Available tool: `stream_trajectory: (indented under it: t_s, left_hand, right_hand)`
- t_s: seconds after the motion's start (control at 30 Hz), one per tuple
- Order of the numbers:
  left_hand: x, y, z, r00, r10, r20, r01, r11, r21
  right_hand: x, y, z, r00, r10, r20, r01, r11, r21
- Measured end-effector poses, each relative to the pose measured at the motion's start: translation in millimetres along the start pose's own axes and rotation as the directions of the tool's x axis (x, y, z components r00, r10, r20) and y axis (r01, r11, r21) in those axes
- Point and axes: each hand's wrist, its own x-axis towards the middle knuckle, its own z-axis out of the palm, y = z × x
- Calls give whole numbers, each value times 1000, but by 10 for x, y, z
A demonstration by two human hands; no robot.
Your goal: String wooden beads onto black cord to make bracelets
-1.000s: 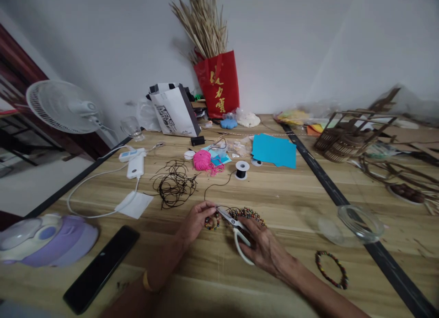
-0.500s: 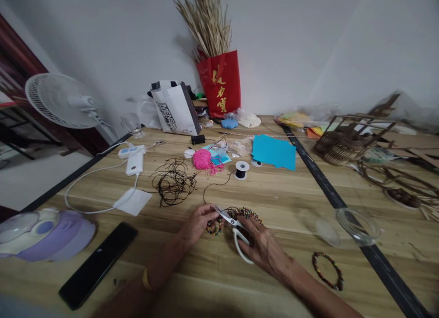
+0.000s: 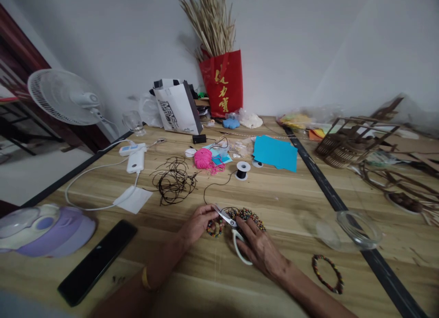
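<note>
Right hand (image 3: 263, 248) — half-closed around scissors (image 3: 232, 223)

The wood-grained bench (image 3: 192, 281) (a dark strip (image 3: 324, 183) runs down its right side) carries a long black case (image 3: 98, 263) and a purple-and-white device (image 3: 56, 233) at the near left. Toward the middle lie a tangle of dark cord (image 3: 173, 186) and a heap of multicoloured beads (image 3: 252, 214), a spool (image 3: 242, 174) standing behind the heap. At the right, a beaded bracelet (image 3: 339, 286) lies near a clear round dish (image 3: 373, 241).
</note>
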Motion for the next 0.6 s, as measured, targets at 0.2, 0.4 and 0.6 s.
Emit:
stream_trajectory:
  t_s: [0.2, 0.4, 0.6]
  left_hand:
    - [16, -14, -14, 1000, -9, -2, 9, 1000, -9]
    - [20, -17, -24, 1000, -4, -10, 4, 1000, 28]
    - [57, -106, -85, 997, 53, -47, -46, 988, 150]
  right_hand:
    - [-5, 10, 38, 1000, 3, -18, -3, 1000, -12]
    - [1, 23, 30, 1000, -4, -30, 3, 1000, -20]
    - [2, 43, 38, 999, -17, -45, 16, 1000, -13]
